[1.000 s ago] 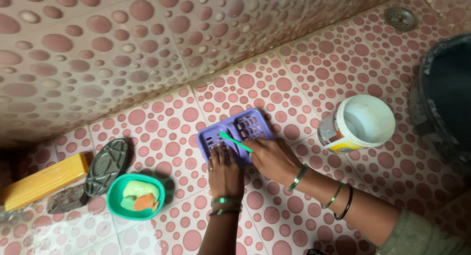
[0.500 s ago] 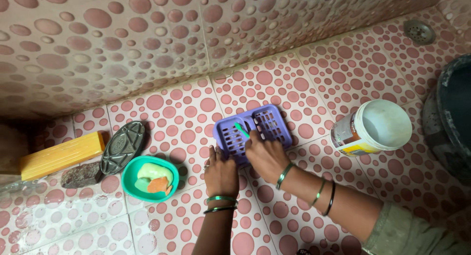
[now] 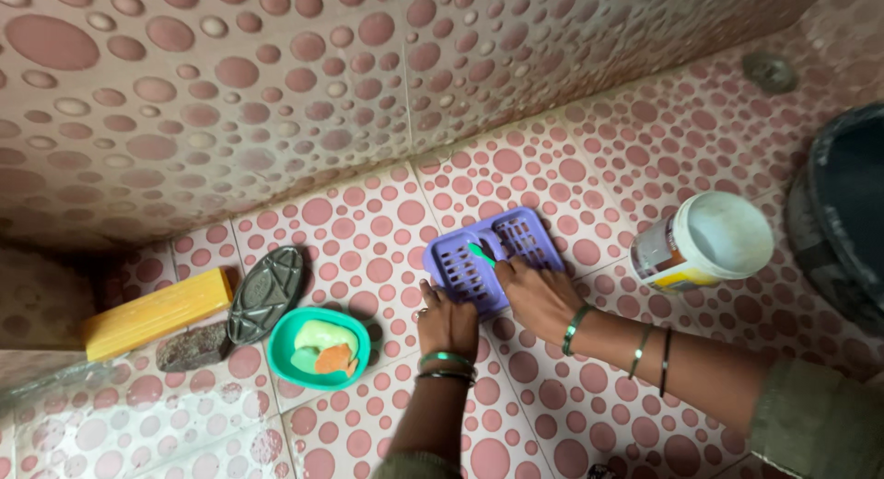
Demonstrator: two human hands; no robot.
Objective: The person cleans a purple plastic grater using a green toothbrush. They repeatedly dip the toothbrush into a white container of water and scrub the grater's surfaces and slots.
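Tray: our purple tray (image 3: 497, 258) lies on the tiled floor (image 3: 571, 414) near the wall.
Left hand (image 3: 447, 321): fingers pressed on its near edge.
Right hand (image 3: 539, 295): clamped on a green brush (image 3: 481, 252) over the tray.
Beside: green dish (image 3: 319, 348), white tub (image 3: 704, 239).

We record one labelled package: a round white plastic tub (image 3: 707, 242) lying tilted on the pink-dotted floor tiles (image 3: 552, 166), to the right of the purple slotted tray (image 3: 494, 258) and just left of a large dark bucket (image 3: 843, 212). Its open mouth faces up and right, showing a white inside. A wrap-around label (image 3: 665, 261) in yellow, orange and dark tones covers its side wall.
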